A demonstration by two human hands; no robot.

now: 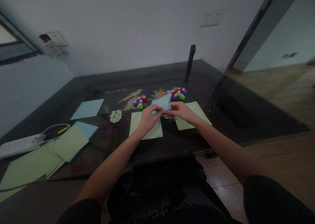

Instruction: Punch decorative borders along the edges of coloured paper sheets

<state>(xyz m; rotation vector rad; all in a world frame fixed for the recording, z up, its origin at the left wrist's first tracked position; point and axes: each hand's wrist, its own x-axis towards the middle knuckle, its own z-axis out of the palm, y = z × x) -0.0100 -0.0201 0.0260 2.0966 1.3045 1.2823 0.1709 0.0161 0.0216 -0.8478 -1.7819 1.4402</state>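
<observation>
Light-blue paper [162, 102] is pinched by the closely bent fingers [159, 109] of left hand [150, 115] and right hand [182, 111].

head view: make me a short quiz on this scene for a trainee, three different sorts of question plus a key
1. True or false: the left hand and the right hand both hold the raised blue sheet.

2. Which colour is the sheet partly hidden by the right wrist?
A) red
B) pale green
C) black

3. Fill in the number: the coloured pieces on the table lie in ____ groups.

Key: 1. true; 2. B, the pale green sheet; 3. two
</observation>
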